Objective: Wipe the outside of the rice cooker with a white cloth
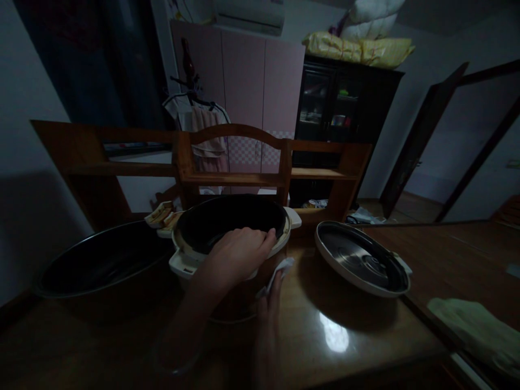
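An electric cooker (280, 238) with a pale rim, side handles and a dark inside stands in front of me on the table. My left hand (241, 249) lies over its near rim, fingers closed on the edge with their tips partly hidden. Lower on the right, my right hand (273, 295) presses a crumpled white wipe (282, 266) against the cooker's outer side. The round lid (357, 260) rests upturned to the right, its metal inner face showing. At left sits a wide black pot (101, 260) with a thin rim.
Behind the cooker rises a wooden shelf frame (235, 179). Folded beige items (164, 216) sit by the cooker's left handle. Light reflects off the glossy tabletop (309, 346). A pale green cloth (475, 325) lies on the lower surface at right.
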`<state>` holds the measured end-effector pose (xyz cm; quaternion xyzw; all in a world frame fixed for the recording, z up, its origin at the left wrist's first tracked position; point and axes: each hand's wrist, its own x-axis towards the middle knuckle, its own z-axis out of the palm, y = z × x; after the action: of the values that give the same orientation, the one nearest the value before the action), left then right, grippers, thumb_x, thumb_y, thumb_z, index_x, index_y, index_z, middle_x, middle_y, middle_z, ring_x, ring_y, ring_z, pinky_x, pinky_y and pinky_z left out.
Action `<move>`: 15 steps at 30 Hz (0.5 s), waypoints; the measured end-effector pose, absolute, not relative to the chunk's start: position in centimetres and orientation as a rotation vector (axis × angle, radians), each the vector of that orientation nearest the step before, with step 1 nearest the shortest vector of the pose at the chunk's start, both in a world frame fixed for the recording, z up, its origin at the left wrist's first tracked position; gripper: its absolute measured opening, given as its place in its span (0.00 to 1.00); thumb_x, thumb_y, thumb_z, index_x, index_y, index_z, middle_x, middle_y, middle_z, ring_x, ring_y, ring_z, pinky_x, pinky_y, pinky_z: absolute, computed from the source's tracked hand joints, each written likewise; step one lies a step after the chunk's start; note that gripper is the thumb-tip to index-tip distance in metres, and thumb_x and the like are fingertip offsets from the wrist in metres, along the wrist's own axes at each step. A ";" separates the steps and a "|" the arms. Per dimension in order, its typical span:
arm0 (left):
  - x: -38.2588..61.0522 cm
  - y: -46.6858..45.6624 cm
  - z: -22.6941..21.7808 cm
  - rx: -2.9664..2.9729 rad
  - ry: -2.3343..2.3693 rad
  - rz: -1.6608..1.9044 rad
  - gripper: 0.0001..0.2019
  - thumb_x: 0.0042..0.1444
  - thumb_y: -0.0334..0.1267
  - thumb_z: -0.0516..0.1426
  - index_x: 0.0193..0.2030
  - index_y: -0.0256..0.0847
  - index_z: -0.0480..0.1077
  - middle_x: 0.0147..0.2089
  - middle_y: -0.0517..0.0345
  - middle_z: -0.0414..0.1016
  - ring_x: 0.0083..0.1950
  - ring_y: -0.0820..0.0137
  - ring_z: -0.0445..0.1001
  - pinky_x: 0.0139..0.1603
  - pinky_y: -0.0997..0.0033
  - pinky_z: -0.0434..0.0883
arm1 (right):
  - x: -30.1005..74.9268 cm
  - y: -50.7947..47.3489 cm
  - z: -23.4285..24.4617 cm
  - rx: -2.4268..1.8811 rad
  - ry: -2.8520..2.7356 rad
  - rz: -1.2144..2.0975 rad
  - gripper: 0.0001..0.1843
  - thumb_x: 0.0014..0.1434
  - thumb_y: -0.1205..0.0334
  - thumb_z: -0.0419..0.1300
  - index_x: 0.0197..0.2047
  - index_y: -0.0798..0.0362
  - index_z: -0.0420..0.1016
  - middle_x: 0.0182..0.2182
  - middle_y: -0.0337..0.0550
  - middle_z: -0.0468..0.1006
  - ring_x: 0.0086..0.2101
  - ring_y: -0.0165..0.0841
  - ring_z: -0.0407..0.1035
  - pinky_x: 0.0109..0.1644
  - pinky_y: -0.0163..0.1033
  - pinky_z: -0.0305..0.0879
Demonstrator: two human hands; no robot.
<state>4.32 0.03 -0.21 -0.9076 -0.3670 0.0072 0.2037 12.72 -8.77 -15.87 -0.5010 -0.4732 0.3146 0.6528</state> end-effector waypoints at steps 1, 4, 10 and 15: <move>4.3 0.1 -0.2 -2.532 -1.016 0.017 0.22 0.67 0.26 0.48 0.67 0.32 0.64 0.49 0.38 0.81 0.45 0.51 0.83 0.39 0.54 0.80 | 12.3 -9.0 -16.3 -1.142 -1.075 0.720 0.25 0.68 0.51 0.63 0.64 0.50 0.69 0.64 0.51 0.69 0.58 0.46 0.70 0.61 0.60 0.69; 4.2 0.2 -0.4 -2.532 -1.019 0.022 0.23 0.67 0.26 0.47 0.67 0.32 0.63 0.50 0.39 0.81 0.44 0.50 0.83 0.38 0.52 0.80 | 11.3 -9.2 -17.3 -1.146 -1.080 0.739 0.34 0.70 0.43 0.56 0.74 0.41 0.57 0.76 0.48 0.52 0.72 0.52 0.51 0.71 0.67 0.52; 4.2 0.2 -0.4 -2.530 -1.042 0.021 0.22 0.66 0.26 0.49 0.66 0.33 0.63 0.48 0.40 0.82 0.45 0.49 0.83 0.40 0.51 0.80 | 12.7 -7.4 -16.6 -1.114 -1.088 0.739 0.41 0.70 0.36 0.48 0.79 0.35 0.36 0.78 0.30 0.29 0.76 0.44 0.24 0.77 0.62 0.35; 4.3 0.2 -0.3 -2.522 -1.055 0.028 0.21 0.67 0.27 0.50 0.67 0.35 0.64 0.47 0.40 0.82 0.45 0.50 0.83 0.41 0.53 0.80 | 15.1 -5.1 -14.4 -1.031 -1.067 0.722 0.37 0.74 0.41 0.42 0.79 0.41 0.37 0.79 0.36 0.34 0.76 0.36 0.30 0.78 0.56 0.33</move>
<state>4.35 0.25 -0.33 -0.9034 -0.3779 0.0100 0.2024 15.11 -5.11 -14.43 -0.4590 -0.4750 0.3212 0.6786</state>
